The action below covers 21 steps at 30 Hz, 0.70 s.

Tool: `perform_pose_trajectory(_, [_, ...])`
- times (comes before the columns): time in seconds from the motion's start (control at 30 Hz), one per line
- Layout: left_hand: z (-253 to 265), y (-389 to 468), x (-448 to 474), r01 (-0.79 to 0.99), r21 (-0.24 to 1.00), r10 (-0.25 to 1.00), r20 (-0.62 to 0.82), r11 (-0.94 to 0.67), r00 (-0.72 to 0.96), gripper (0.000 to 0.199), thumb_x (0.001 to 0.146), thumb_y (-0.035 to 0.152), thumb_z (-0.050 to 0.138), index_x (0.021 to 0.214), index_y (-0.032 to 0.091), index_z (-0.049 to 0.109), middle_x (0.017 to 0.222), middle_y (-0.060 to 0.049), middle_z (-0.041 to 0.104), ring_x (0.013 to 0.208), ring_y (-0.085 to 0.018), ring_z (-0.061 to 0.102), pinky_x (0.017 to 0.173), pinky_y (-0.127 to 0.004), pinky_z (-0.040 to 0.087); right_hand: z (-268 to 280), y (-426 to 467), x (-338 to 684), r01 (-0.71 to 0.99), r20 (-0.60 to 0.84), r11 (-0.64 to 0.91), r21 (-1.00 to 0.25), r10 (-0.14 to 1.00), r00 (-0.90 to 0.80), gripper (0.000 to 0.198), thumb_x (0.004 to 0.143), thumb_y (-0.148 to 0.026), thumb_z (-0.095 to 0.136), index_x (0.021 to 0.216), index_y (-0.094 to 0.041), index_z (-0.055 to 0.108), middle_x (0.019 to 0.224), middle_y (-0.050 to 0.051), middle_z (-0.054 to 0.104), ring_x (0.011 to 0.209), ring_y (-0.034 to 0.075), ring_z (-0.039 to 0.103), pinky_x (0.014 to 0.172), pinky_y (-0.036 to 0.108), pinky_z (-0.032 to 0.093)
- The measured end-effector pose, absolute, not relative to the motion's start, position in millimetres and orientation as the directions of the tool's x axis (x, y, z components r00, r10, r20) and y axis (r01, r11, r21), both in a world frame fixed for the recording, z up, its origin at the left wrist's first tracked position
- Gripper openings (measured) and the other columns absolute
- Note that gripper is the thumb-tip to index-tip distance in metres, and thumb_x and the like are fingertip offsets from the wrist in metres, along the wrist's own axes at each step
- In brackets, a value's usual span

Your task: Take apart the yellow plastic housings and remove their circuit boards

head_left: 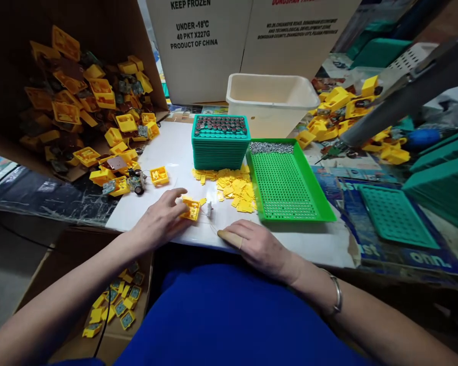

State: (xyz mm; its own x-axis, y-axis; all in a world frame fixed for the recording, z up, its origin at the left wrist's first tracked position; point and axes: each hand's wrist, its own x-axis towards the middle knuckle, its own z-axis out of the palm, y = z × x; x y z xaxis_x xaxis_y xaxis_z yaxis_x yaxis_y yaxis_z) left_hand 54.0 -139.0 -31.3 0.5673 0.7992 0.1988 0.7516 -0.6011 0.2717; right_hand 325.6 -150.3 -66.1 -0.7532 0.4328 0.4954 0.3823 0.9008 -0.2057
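Note:
On the white work surface, my left hand has its fingers closed around the left side of a small open yellow plastic housing. Thin wires run from around a small grey part just right of that housing. They reach the fingertips of my right hand, whose fingers are together and low over the surface; a tan cover wraps one finger. A heap of flat yellow plastic pieces lies beyond both hands. Another open yellow housing rests behind my left hand.
Stacked teal trays hold dark round parts on top. Right of them is a green perforated tray with small metal pieces. A cream bin stands behind. At left, a cardboard box spills yellow housings. A grey powered screwdriver hangs at right.

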Motion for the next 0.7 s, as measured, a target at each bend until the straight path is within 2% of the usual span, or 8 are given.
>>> perform_pose_trajectory(0.13, [-34.2,-152.6,59.1,0.812,0.261,0.853,0.139,-0.522,0.503,0.024,0.092,0.043,0.055,0.093,0.019,0.059,0.097,-0.011,0.064,0.081,-0.024,0.065,0.068,-0.036,0.055,-65.7,-151.6,325.9,0.526,0.405,0.808,-0.266,0.589,-0.699,0.021,0.096,-0.024,0.051,0.090,-0.014,0.068,0.075,0.006,0.063,0.068,0.017,0.057,0.061,0.028,0.049])
perform_pose_trajectory(0.2, [-32.6,-154.5,57.7,0.845,0.293,0.892,0.074,-0.447,0.446,0.042,0.087,0.051,0.060,0.113,0.018,0.057,0.097,-0.010,0.063,0.080,-0.025,0.065,0.066,-0.036,0.054,-62.9,-153.2,325.6,0.538,0.357,0.809,-0.236,0.587,-0.726,0.017,0.095,-0.020,0.054,0.086,-0.015,0.067,0.072,0.004,0.061,0.066,0.016,0.055,0.059,0.028,0.047])
perform_pose_trajectory(0.27, [-26.8,-153.1,53.8,0.827,0.371,0.885,-0.025,-0.424,0.465,0.064,0.084,0.051,0.065,0.136,0.018,0.046,0.110,-0.012,0.061,0.089,-0.025,0.065,0.074,-0.036,0.054,-59.5,-154.7,325.5,0.544,0.298,0.812,-0.212,0.584,-0.755,0.014,0.093,-0.015,0.054,0.085,-0.015,0.065,0.073,0.004,0.060,0.066,0.016,0.054,0.061,0.027,0.045])
perform_pose_trajectory(0.3, [-22.9,-151.4,51.7,0.801,0.419,0.861,-0.079,-0.429,0.502,0.068,0.085,0.047,0.065,0.142,0.019,0.040,0.115,-0.012,0.060,0.094,-0.024,0.065,0.078,-0.035,0.053,-58.0,-155.1,325.4,0.553,0.262,0.807,-0.206,0.591,-0.763,0.014,0.093,-0.012,0.053,0.085,-0.015,0.065,0.075,0.005,0.061,0.068,0.015,0.054,0.062,0.027,0.045])
perform_pose_trajectory(0.37, [-15.0,-147.2,49.1,0.748,0.501,0.807,-0.150,-0.436,0.571,0.056,0.090,0.034,0.058,0.142,0.021,0.041,0.114,-0.010,0.059,0.097,-0.022,0.063,0.083,-0.032,0.051,-55.9,-154.6,324.9,0.575,0.198,0.785,-0.229,0.616,-0.763,0.016,0.094,-0.012,0.051,0.084,-0.014,0.064,0.078,0.006,0.062,0.070,0.016,0.055,0.064,0.027,0.045])
perform_pose_trajectory(0.5, [-9.5,-144.7,57.4,0.733,0.578,0.813,-0.192,-0.359,0.550,0.028,0.089,0.033,0.059,0.112,0.018,0.055,0.091,-0.004,0.059,0.079,-0.017,0.058,0.070,-0.030,0.048,-54.1,-147.8,322.9,0.569,0.149,0.658,-0.494,0.708,-0.690,0.015,0.095,-0.020,0.053,0.093,-0.013,0.065,0.085,0.008,0.064,0.078,0.016,0.058,0.071,0.029,0.049])
perform_pose_trajectory(0.6, [-15.8,-152.7,74.9,0.704,0.679,0.856,-0.221,-0.210,0.468,0.033,0.082,0.038,0.067,0.102,0.019,0.049,0.084,-0.001,0.058,0.071,-0.016,0.056,0.063,-0.029,0.047,-51.6,-142.0,323.4,0.436,0.123,0.430,-0.791,0.809,-0.575,0.010,0.091,-0.020,0.059,0.097,-0.015,0.065,0.089,0.005,0.068,0.078,0.013,0.061,0.071,0.026,0.051])
perform_pose_trajectory(0.7, [-24.2,-163.3,95.8,0.568,0.819,0.894,-0.197,-0.076,0.402,0.035,0.081,0.032,0.068,0.103,0.022,0.042,0.089,0.000,0.057,0.072,-0.014,0.058,0.063,-0.028,0.050,-48.2,-138.6,326.9,0.273,0.097,0.278,-0.921,0.843,-0.530,0.012,0.089,-0.022,0.062,0.099,-0.015,0.065,0.091,0.003,0.069,0.076,0.010,0.063,0.070,0.023,0.052])
